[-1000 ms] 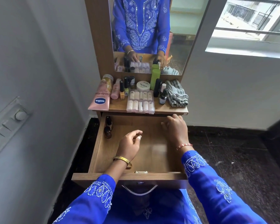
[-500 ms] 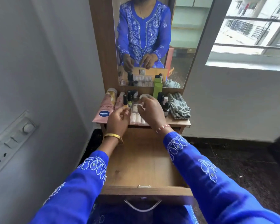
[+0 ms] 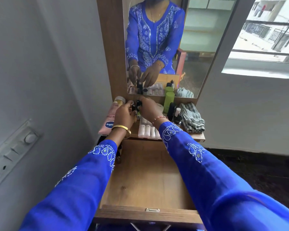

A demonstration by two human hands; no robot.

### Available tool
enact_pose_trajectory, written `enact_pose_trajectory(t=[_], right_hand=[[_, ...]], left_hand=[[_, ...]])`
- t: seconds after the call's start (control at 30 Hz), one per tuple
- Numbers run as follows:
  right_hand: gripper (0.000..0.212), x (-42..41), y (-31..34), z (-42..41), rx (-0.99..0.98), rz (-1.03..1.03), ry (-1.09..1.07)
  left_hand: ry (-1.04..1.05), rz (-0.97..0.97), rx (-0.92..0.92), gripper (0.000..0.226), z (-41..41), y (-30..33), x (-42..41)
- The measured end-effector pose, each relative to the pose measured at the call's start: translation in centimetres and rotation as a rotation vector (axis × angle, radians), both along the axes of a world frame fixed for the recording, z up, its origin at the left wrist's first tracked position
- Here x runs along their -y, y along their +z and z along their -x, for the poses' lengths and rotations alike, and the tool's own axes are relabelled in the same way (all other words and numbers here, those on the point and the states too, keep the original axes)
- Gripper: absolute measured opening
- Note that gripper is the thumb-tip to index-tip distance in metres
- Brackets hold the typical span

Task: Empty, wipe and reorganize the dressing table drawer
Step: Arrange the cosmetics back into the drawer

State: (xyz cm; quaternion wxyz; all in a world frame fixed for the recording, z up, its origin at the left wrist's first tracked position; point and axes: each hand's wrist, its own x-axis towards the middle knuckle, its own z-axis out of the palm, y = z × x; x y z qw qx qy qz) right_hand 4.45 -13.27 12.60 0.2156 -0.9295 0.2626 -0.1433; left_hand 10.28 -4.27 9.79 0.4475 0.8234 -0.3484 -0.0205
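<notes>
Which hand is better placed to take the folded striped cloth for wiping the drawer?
Probably the right hand: the striped cloth lies on its side of the shelf. The left hand is farther away, and both are among small dark bottles.
</notes>
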Motion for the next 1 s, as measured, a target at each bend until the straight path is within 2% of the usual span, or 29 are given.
enact_pose_trajectory(t=[0.13, 0.33, 0.6, 0.77, 1.0], right_hand=[[0.029, -0.1, -0.4, 0.0, 0.073, -0.012, -0.031], [0.023, -0.5, -0.9, 0.7, 0.159, -0.018, -0.043], [0.029, -2.0, -0.7, 3.4, 0.421, 0.046, -0.060], [0.026, -3.5, -1.2, 5.8, 0.560, 0.085, -0.082], [0.022, -6.2, -2.3, 9.4, 0.645, 0.027, -0.079]], left_hand=[[0.008, -0.032, -0.005, 0.043, -0.3, -0.4, 0.1], [0.036, 0.044, 0.017, 0.035, -0.1, -0.4, 0.2], [0.030, 0.273, -0.107, 0.027, 1.4, -1.1, -1.2], [0.056, 0.405, -0.091, 0.027, 3.2, -0.6, -2.8], [0.119, 0.470, -0.153, 0.030, 5.5, -1.6, -6.1]])
